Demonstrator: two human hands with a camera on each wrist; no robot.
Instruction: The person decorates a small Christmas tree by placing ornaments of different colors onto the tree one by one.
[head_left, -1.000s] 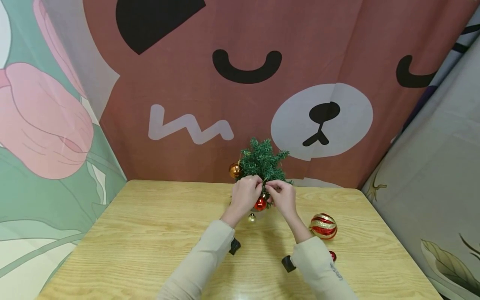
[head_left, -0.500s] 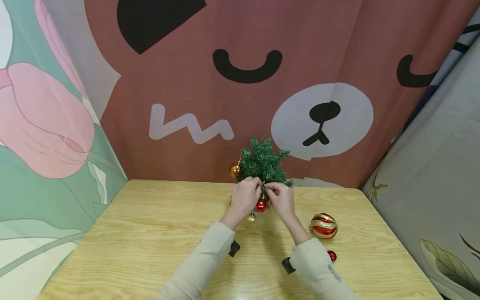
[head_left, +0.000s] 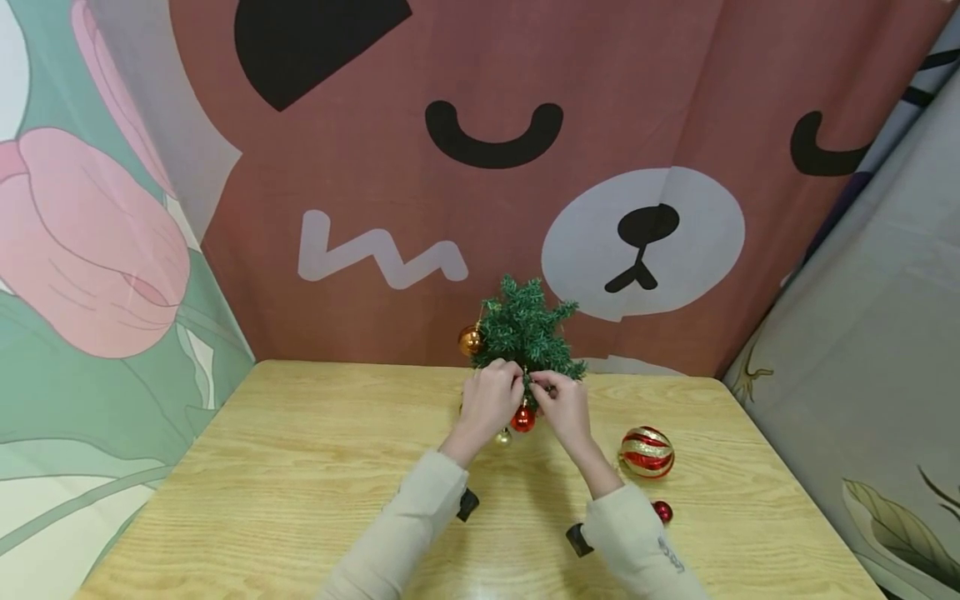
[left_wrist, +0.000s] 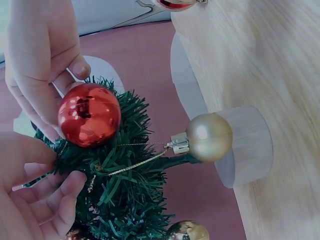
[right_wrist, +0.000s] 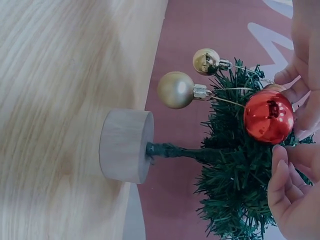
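Note:
A small green Christmas tree (head_left: 528, 325) stands on a round pale base (right_wrist: 125, 145). A shiny red ball ornament (head_left: 522, 418) hangs at its front, below and between both hands. My left hand (head_left: 491, 396) pinches at a branch tip with thumb and fingers. Facing it, my right hand (head_left: 562, 404) has thumb and index finger drawn together at the red ball's hanging cord; I cannot tell exactly how much cord it grips. A matte gold ball (left_wrist: 209, 137) dangles from its cord close to the base. On the tree's left side hangs an amber-gold ball (head_left: 470, 340).
On the wooden table (head_left: 322, 450), a large red-and-gold striped ball (head_left: 647, 452) lies to the right. A small dark red ball (head_left: 663, 512) is beside the right sleeve (head_left: 637, 533). A printed bear curtain (head_left: 360, 183) hangs directly behind the tree.
Both hands have shifted slightly down at the tree's front, and the red ball hangs a little lower. The other ornaments have stayed where they were.

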